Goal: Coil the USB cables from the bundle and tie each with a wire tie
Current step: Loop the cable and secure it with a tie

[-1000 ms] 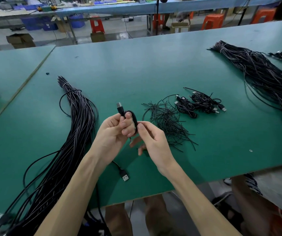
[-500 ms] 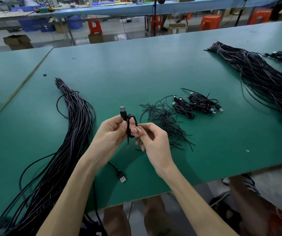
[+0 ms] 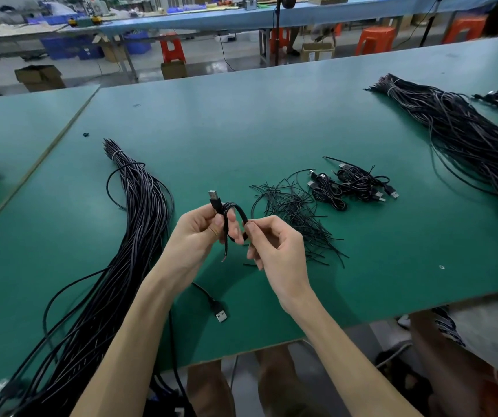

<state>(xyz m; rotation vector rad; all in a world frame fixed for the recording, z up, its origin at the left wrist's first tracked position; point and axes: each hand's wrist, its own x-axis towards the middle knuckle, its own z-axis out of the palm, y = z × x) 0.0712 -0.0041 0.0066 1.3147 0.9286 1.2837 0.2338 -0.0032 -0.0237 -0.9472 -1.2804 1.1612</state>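
My left hand (image 3: 201, 233) grips a small coil of black USB cable (image 3: 235, 210) above the green table, its silver plug sticking up past my thumb. My right hand (image 3: 275, 246) pinches the coil's right side between thumb and forefinger; whether it also holds a wire tie I cannot tell. A short bare cable end hangs below my left hand. The long bundle of black cables (image 3: 127, 236) lies to the left. A heap of black wire ties (image 3: 293, 212) sits just right of my hands, and tied coils (image 3: 350, 185) lie behind it.
A loose USB plug (image 3: 221, 315) lies near the table's front edge (image 3: 272, 346) under my forearms. A second large cable bundle (image 3: 464, 136) runs along the right side. A neighbouring green table (image 3: 16, 130) joins at the left. Stools and boxes stand beyond.
The coil has been turned and drawn tighter between my hands; the right thumb and forefinger now pinch its right side. Both hands stay at the same spot above the table.
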